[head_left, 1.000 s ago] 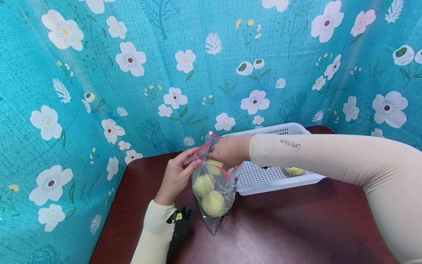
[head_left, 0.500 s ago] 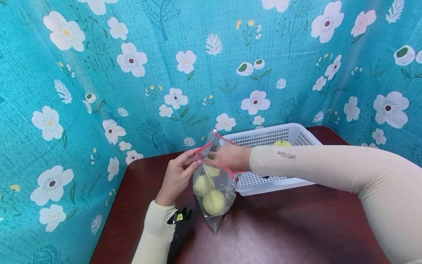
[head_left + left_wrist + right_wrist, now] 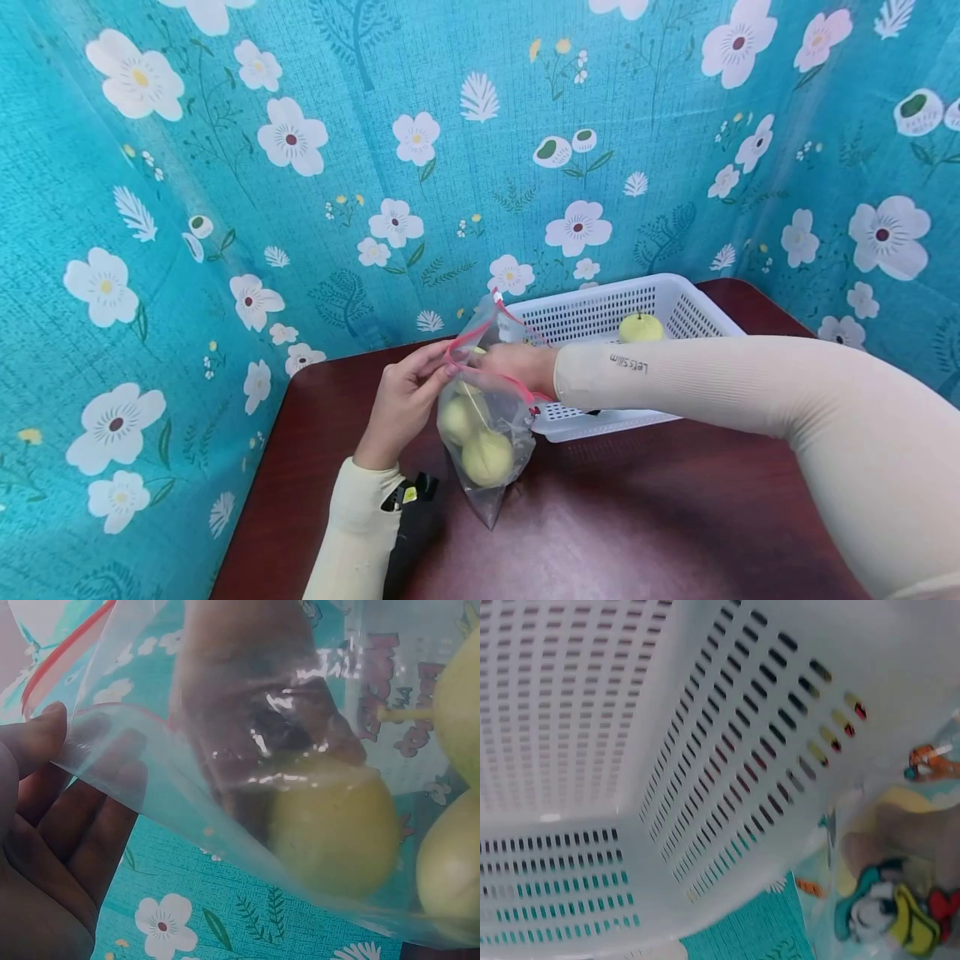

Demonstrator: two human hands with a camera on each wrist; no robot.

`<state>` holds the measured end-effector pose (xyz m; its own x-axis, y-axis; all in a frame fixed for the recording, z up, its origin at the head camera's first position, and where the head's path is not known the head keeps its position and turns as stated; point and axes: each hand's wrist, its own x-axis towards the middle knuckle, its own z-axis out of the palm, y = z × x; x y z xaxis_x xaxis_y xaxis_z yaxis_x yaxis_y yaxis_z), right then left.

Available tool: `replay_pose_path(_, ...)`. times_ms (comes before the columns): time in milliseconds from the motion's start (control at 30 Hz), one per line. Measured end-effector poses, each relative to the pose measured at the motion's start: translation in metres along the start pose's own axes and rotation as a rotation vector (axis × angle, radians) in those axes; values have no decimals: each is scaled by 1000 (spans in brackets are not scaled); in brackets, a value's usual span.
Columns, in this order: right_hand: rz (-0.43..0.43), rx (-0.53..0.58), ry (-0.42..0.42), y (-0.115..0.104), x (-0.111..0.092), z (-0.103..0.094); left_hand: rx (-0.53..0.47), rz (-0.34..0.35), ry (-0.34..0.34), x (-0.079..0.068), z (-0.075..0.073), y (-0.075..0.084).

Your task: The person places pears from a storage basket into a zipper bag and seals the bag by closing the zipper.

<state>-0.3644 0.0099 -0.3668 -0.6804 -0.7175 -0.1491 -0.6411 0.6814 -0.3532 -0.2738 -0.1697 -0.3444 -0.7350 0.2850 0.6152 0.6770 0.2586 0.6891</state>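
Note:
My left hand (image 3: 397, 408) pinches the red-lined rim of a clear zip bag (image 3: 516, 421) between thumb and fingers, keeping its mouth apart. Inside the bag's mouth, my right hand (image 3: 519, 364) grips a pale yellow pear (image 3: 334, 836), seen through the plastic in the left wrist view. Lower in the bag lie more pears (image 3: 487, 458), one showing its stem in the left wrist view. A cartoon duck print (image 3: 889, 907) marks the bag beside the right fingers (image 3: 915, 829) in the right wrist view. The right fingertips are partly hidden by plastic and fruit.
A white perforated basket (image 3: 678, 292) stands behind and right of the bag, partly covered by the right sleeve. One pear (image 3: 641, 327) sits in it. Dark red tabletop (image 3: 600, 517) lies beneath, with a floral teal cloth (image 3: 465, 167) hanging behind.
My right hand has gone deeper into the bag with the pear, and the forearm has dropped, uncovering the pear in the basket. My left hand has stayed on the rim.

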Motion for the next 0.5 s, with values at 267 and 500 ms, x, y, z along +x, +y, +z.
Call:
replay_pose_path(267, 211, 236, -24, -3, -1, 8, 2, 12, 1, 0, 0, -1)
replay_pose_path(500, -53, 60, -21, 15, 7, 5, 25, 1, -2, 0, -1, -3)
